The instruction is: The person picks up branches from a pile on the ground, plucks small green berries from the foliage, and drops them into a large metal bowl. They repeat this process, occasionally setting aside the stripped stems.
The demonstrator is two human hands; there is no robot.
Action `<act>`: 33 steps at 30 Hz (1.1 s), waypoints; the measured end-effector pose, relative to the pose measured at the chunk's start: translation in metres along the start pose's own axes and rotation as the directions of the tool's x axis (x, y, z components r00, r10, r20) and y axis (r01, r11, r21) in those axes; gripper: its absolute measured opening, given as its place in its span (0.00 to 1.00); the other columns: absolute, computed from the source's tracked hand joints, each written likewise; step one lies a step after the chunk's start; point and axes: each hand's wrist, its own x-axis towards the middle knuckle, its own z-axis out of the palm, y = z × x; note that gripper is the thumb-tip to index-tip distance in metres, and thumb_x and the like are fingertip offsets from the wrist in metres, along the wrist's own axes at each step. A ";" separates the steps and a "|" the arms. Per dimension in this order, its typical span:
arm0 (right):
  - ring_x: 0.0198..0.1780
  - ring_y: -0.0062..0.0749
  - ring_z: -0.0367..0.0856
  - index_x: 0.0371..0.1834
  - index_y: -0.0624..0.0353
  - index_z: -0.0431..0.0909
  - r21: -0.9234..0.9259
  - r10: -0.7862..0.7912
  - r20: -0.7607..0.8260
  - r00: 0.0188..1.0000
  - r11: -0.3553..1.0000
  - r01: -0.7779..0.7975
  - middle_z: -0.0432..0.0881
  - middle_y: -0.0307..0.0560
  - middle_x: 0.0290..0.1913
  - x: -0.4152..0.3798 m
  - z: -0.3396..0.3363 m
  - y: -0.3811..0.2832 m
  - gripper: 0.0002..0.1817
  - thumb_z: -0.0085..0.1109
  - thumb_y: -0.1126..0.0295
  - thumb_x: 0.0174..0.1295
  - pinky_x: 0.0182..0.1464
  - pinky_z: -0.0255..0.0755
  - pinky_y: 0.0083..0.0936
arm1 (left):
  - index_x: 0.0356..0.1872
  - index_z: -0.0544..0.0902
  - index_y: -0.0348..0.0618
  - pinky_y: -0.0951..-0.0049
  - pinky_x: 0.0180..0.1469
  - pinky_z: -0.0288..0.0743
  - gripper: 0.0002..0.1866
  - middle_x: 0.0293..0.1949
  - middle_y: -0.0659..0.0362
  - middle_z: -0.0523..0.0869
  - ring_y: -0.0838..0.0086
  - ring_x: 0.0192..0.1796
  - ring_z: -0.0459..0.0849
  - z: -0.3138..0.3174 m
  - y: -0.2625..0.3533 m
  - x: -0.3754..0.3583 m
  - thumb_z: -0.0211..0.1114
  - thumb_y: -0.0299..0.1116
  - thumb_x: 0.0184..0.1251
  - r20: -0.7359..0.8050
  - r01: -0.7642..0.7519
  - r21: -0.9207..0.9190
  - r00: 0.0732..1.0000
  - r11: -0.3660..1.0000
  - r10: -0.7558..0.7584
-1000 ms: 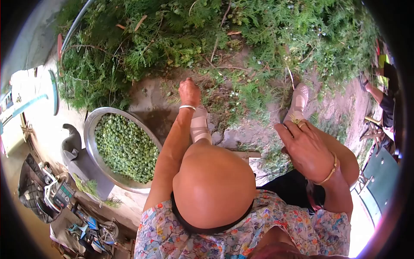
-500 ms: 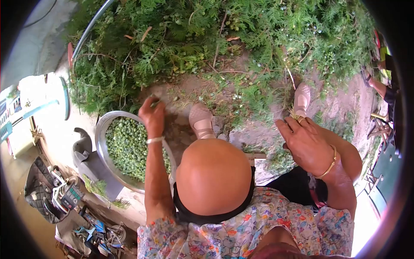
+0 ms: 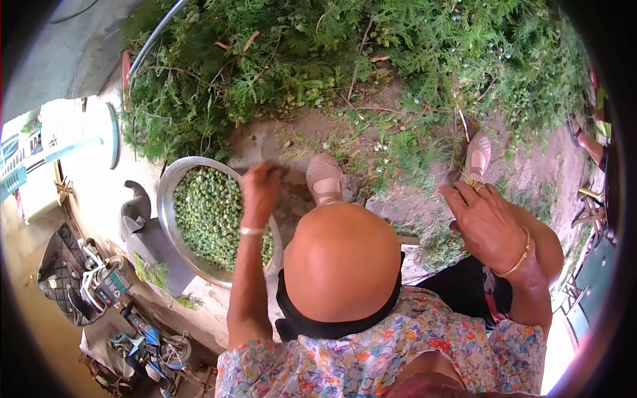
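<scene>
My left hand (image 3: 260, 192) hangs over the right rim of a metal basin (image 3: 166, 215), its fingers drawn together; whether anything is between them is too small to tell. Small green cones or berries (image 3: 211, 215) fill much of the basin. My right hand (image 3: 488, 222) is beside my right knee, with its fingers closed on a small green sprig (image 3: 470, 178) whose tip shows above the knuckles. Cut evergreen branches (image 3: 279, 73) lie heaped on the ground in front of my feet.
A grey cloth-like item (image 3: 156, 242) lies left of the basin. Farther left are a small blue bicycle (image 3: 149, 345) and a quilted black cover (image 3: 63, 278). Another person's foot (image 3: 576, 129) shows at the far right. A curved metal tube (image 3: 156, 34) rises at the upper left.
My left hand has moved down and slightly right relative to the basin. My right hand stays by the knee with the sprig. The whole view has shifted slightly.
</scene>
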 end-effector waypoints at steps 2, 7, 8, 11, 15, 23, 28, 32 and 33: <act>0.51 0.49 0.72 0.58 0.66 0.66 0.005 0.018 0.039 0.999 1.000 -0.018 0.73 0.56 0.48 0.001 0.000 0.000 0.29 0.53 0.82 0.46 0.56 0.64 0.41 | 0.31 0.81 0.38 0.58 0.37 0.74 0.08 0.30 0.47 0.81 0.53 0.33 0.81 0.062 -0.008 0.021 0.64 0.28 0.49 0.093 -0.093 -0.042 0.991 0.995 0.097; 0.52 0.50 0.71 0.58 0.67 0.65 0.010 0.007 0.073 0.997 1.000 -0.008 0.72 0.57 0.49 0.004 0.002 0.001 0.30 0.53 0.81 0.45 0.58 0.63 0.41 | 0.39 0.76 0.43 0.55 0.35 0.77 0.10 0.32 0.44 0.80 0.48 0.32 0.81 0.148 -0.008 0.048 0.60 0.31 0.55 0.313 -0.191 0.292 0.945 0.937 0.096; 0.52 0.50 0.71 0.58 0.67 0.65 0.011 0.015 0.080 0.997 1.000 -0.015 0.72 0.57 0.49 0.005 0.002 0.002 0.30 0.53 0.81 0.45 0.58 0.63 0.41 | 0.37 0.77 0.43 0.54 0.34 0.77 0.09 0.32 0.44 0.80 0.48 0.32 0.82 0.156 -0.012 0.051 0.59 0.31 0.55 0.325 -0.192 0.319 0.942 0.928 0.083; 0.54 0.51 0.71 0.58 0.68 0.65 0.038 0.007 0.066 0.998 0.999 -0.009 0.72 0.58 0.50 0.005 0.003 0.002 0.30 0.52 0.81 0.45 0.58 0.63 0.41 | 0.36 0.77 0.42 0.54 0.35 0.77 0.09 0.30 0.43 0.81 0.50 0.32 0.82 0.168 -0.028 0.062 0.60 0.31 0.53 0.342 -0.220 0.332 0.934 0.917 0.100; 0.55 0.53 0.70 0.59 0.68 0.64 0.036 0.014 0.086 0.996 0.999 -0.017 0.71 0.60 0.52 0.006 0.000 0.002 0.29 0.51 0.80 0.47 0.59 0.62 0.43 | 0.31 0.79 0.39 0.56 0.35 0.76 0.08 0.23 0.44 0.81 0.53 0.31 0.82 0.156 -0.054 0.068 0.60 0.29 0.48 0.108 -0.033 0.150 0.994 0.988 0.017; 0.57 0.54 0.68 0.60 0.68 0.62 0.067 0.002 0.157 0.988 0.998 -0.013 0.69 0.60 0.54 0.008 -0.003 -0.004 0.30 0.49 0.79 0.49 0.61 0.60 0.45 | 0.27 0.82 0.36 0.59 0.41 0.74 0.08 0.27 0.44 0.83 0.50 0.33 0.82 0.117 -0.070 0.064 0.64 0.30 0.46 -0.166 0.333 0.084 0.934 0.939 -0.316; 0.56 0.54 0.68 0.61 0.68 0.62 0.068 0.014 0.165 0.986 0.997 -0.026 0.69 0.60 0.54 0.010 -0.005 -0.002 0.30 0.50 0.78 0.49 0.62 0.59 0.45 | 0.28 0.82 0.37 0.62 0.38 0.75 0.08 0.27 0.44 0.83 0.52 0.32 0.82 0.123 -0.065 0.066 0.62 0.28 0.46 -0.152 0.260 0.131 0.959 0.957 -0.240; 0.57 0.55 0.68 0.61 0.68 0.61 0.092 -0.003 0.163 0.987 0.996 -0.012 0.68 0.61 0.55 0.009 -0.004 -0.002 0.30 0.50 0.78 0.50 0.62 0.59 0.45 | 0.28 0.80 0.39 0.62 0.32 0.76 0.06 0.30 0.48 0.84 0.53 0.28 0.82 0.146 -0.028 0.069 0.58 0.24 0.47 -0.033 -0.034 -0.100 0.999 0.994 0.031; 0.57 0.55 0.67 0.61 0.68 0.60 0.109 0.003 0.176 0.984 0.994 -0.022 0.68 0.61 0.55 0.009 -0.004 -0.002 0.30 0.50 0.78 0.50 0.62 0.59 0.45 | 0.28 0.80 0.40 0.61 0.32 0.76 0.06 0.30 0.48 0.84 0.53 0.29 0.82 0.161 -0.021 0.068 0.57 0.25 0.48 0.050 -0.116 -0.023 0.992 0.993 0.117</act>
